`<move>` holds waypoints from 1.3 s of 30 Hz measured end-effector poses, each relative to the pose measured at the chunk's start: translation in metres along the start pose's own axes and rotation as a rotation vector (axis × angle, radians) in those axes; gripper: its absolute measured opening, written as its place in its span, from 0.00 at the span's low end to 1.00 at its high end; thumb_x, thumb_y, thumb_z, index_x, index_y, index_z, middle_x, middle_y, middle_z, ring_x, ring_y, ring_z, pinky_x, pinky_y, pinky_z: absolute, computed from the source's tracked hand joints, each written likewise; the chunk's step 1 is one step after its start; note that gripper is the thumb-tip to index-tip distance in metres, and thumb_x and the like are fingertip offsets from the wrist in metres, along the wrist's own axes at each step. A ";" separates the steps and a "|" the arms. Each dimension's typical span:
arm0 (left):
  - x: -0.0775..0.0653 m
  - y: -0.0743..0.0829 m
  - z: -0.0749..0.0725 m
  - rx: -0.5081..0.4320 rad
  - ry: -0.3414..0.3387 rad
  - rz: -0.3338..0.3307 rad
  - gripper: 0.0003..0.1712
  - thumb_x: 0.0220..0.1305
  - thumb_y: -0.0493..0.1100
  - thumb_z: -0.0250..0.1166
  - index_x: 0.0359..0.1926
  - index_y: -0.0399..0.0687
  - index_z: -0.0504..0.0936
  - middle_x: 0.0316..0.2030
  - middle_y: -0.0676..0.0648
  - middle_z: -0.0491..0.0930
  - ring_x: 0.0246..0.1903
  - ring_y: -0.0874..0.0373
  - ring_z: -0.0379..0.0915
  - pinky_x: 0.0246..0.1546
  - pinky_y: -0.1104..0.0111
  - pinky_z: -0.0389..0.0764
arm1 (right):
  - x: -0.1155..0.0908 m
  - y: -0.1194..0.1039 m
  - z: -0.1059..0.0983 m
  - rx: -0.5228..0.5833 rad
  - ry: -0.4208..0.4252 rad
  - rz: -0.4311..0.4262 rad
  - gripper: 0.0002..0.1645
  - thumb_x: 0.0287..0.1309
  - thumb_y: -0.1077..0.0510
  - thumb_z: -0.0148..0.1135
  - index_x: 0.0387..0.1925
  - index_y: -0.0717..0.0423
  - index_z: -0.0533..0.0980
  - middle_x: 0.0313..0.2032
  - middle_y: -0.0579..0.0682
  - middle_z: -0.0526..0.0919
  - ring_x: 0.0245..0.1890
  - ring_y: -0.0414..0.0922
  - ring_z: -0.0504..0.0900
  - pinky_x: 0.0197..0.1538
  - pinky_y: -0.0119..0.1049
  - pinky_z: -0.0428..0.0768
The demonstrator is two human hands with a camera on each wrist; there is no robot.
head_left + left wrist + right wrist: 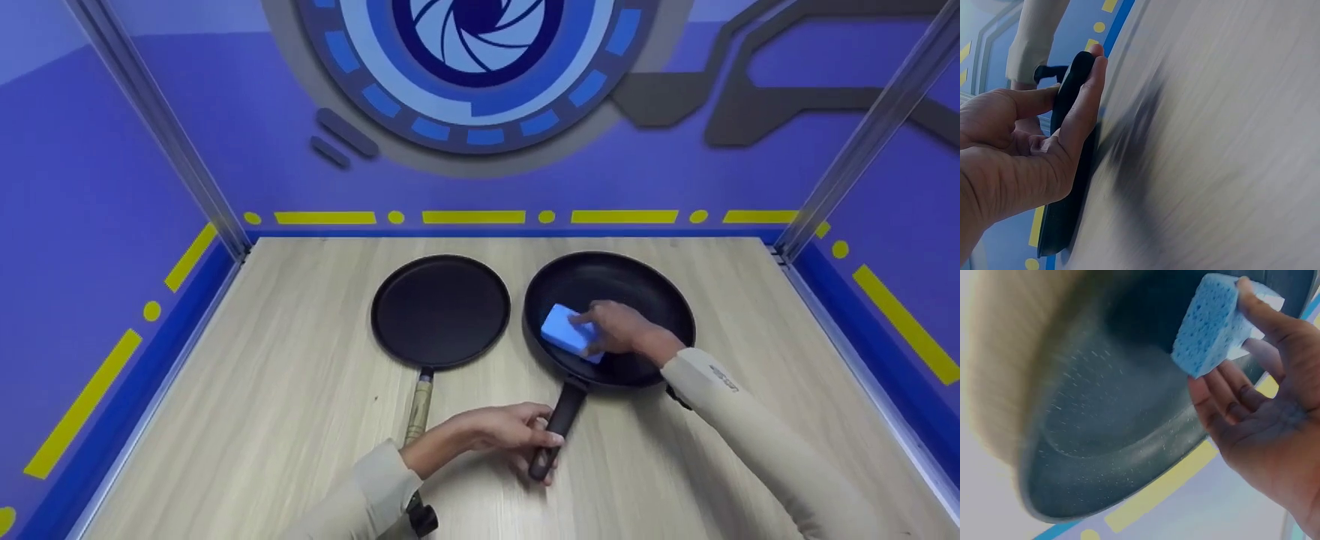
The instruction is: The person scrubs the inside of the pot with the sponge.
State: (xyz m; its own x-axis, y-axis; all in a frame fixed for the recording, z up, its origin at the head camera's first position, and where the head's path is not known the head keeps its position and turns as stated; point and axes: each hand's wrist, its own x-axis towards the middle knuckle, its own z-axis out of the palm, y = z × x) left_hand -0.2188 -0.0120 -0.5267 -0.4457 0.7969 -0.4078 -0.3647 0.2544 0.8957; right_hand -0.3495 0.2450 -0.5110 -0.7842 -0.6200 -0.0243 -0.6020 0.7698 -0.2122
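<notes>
A deep black frying pan [600, 281] stands at the right of the table, its handle [568, 412] pointing toward me. My left hand [510, 431] grips that handle near its end, thumb on one side and fingers on the other. Over the pan's inside, my right hand [619, 326] pinches a blue sponge [564, 330] between thumb and fingers. In the right wrist view the sponge [1204, 326] shows its porous face, and small light specks dot the pan's surface [1106, 399]. Whether the sponge touches the pan I cannot tell.
To the left lies a flat black pan [441, 311] with a wood-look handle [420, 409], partly hidden behind my left forearm. Blue printed walls [480, 191] border the wooden table [300, 360] at the back and both sides, with metal posts at the back corners.
</notes>
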 end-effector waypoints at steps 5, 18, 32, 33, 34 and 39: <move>0.000 0.000 0.000 0.003 0.013 -0.001 0.07 0.79 0.37 0.54 0.52 0.44 0.68 0.32 0.44 0.82 0.29 0.53 0.86 0.30 0.71 0.87 | -0.015 -0.003 0.006 0.066 0.019 -0.062 0.41 0.46 0.49 0.83 0.62 0.58 0.79 0.37 0.59 0.82 0.30 0.43 0.70 0.37 0.43 0.79; 0.002 0.001 -0.001 0.027 -0.005 0.045 0.06 0.78 0.36 0.54 0.51 0.44 0.69 0.30 0.45 0.82 0.26 0.58 0.85 0.30 0.72 0.87 | 0.007 0.030 0.001 -0.047 0.150 0.062 0.34 0.54 0.55 0.77 0.61 0.63 0.79 0.46 0.69 0.82 0.48 0.66 0.79 0.51 0.60 0.81; 0.001 -0.005 0.000 0.020 0.003 0.032 0.03 0.78 0.37 0.55 0.48 0.45 0.69 0.31 0.44 0.83 0.32 0.46 0.89 0.28 0.71 0.86 | 0.010 0.042 0.005 -0.094 0.077 0.191 0.18 0.56 0.67 0.70 0.50 0.63 0.82 0.45 0.68 0.79 0.47 0.65 0.78 0.54 0.59 0.81; 0.000 -0.005 -0.001 0.010 0.009 0.032 0.04 0.78 0.37 0.55 0.49 0.45 0.69 0.31 0.44 0.83 0.30 0.51 0.88 0.28 0.71 0.87 | 0.008 0.039 0.004 -0.094 0.084 0.158 0.20 0.55 0.67 0.71 0.51 0.63 0.82 0.45 0.68 0.80 0.47 0.65 0.78 0.53 0.59 0.81; -0.001 -0.005 -0.001 0.001 0.013 0.032 0.04 0.78 0.37 0.55 0.49 0.45 0.69 0.31 0.43 0.83 0.29 0.54 0.87 0.29 0.71 0.87 | 0.005 0.036 0.004 -0.089 0.098 0.117 0.22 0.53 0.67 0.72 0.52 0.64 0.83 0.45 0.67 0.80 0.46 0.65 0.79 0.53 0.58 0.82; -0.002 -0.005 -0.003 0.003 0.006 0.038 0.06 0.78 0.38 0.55 0.52 0.45 0.68 0.32 0.43 0.83 0.28 0.57 0.86 0.31 0.70 0.87 | -0.016 0.022 0.006 0.033 0.150 -0.081 0.27 0.46 0.66 0.78 0.52 0.66 0.84 0.44 0.64 0.84 0.44 0.60 0.81 0.49 0.55 0.83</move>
State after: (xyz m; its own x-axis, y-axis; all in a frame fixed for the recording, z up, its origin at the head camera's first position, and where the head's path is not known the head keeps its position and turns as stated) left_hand -0.2187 -0.0159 -0.5309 -0.4639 0.8029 -0.3743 -0.3446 0.2257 0.9112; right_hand -0.3487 0.2710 -0.5215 -0.7486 -0.6482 0.1394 -0.6606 0.7114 -0.2398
